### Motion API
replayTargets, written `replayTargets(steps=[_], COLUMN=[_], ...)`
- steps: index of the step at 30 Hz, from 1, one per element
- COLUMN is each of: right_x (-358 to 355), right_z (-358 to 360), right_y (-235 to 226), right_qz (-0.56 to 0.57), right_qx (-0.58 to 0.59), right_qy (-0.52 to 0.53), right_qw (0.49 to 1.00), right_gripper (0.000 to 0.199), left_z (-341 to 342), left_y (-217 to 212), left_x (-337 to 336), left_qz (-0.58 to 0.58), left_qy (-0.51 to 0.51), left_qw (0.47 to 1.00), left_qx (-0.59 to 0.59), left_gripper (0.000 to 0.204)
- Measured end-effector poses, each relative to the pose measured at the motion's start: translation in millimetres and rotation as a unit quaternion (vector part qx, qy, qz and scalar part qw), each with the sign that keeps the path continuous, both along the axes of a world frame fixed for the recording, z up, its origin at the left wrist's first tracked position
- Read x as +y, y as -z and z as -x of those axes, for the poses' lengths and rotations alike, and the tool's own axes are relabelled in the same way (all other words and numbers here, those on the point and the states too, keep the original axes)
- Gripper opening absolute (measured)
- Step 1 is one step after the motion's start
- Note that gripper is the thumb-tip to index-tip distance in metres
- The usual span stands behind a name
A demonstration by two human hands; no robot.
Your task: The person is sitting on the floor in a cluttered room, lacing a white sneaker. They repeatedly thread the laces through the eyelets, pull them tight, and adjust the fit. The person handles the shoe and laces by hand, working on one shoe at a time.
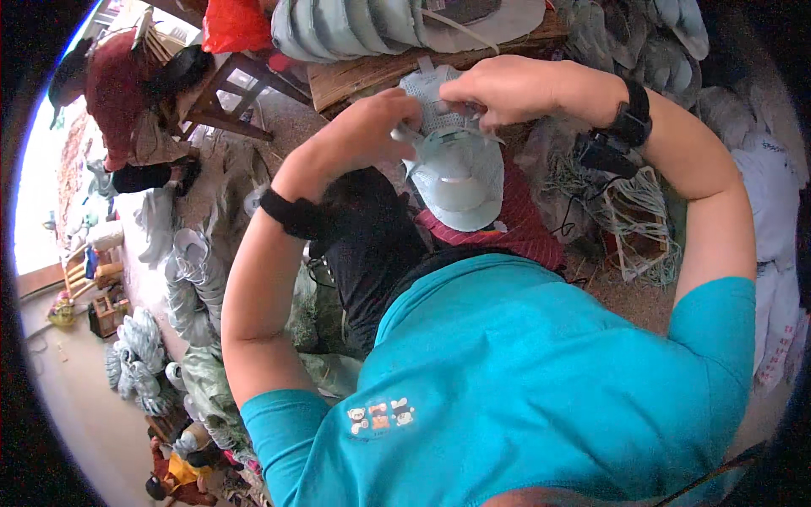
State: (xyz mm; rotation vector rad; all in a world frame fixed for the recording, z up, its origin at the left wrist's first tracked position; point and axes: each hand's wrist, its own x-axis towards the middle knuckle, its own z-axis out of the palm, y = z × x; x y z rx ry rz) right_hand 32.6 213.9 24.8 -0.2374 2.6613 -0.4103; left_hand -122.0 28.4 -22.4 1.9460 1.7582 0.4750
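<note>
Shirt (524,363) nearest; left hand (384,118) and right hand (486,93), apart, grips unclear, flanked a shoe (459,182) by the counter's edge (363,79), apparently light, pliant, best held at its sides.

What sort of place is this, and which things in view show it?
Probably a small shoe workshop: a pale shoe upper is being handled, similar-looking pieces sit nested in a row on a wooden bench, and pale bundles lie heaped at the left.
</note>
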Motion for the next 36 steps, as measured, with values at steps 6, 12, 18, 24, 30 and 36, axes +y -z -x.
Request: replayTargets(steps=[6, 12, 18, 24, 30, 36], right_x=[13, 9, 4, 14, 8, 8], right_z=[-2, 8, 15, 9, 8, 22], right_y=[19, 8, 6, 21, 13, 22], right_qz=[-0.018, 0.003, -0.044, -0.023, -0.021, -0.085], right_qx=[0.163, 0.076, 0.021, 0.106, 0.072, -0.023], right_qy=[-0.082, -0.08, -0.084, -0.147, -0.115, -0.01], right_qw=[0.983, 0.994, 0.995, 0.983, 0.991, 0.996], right_gripper=[0.032, 0.03, 0.027, 0.03, 0.029, 0.032], left_z=[-3, -16, -19, -38, -51, -67], left_y=[5, 8, 27, 45, 33, 23], left_x=[-2, -17, -3, -5, 2, 1], left_qz=[-0.032, -0.082, -0.084, -0.139, -0.128, -0.306], left_qy=[-0.018, -0.09, -0.145, -0.297, -0.383, -0.184], left_qw=[0.999, 0.992, 0.986, 0.934, 0.835, 0.931], left_qx=[0.023, -0.044, -0.001, -0.139, -0.373, 0.077], left_gripper=[0.025, 0.018, 0.022, 0.022, 0.018, 0.011])
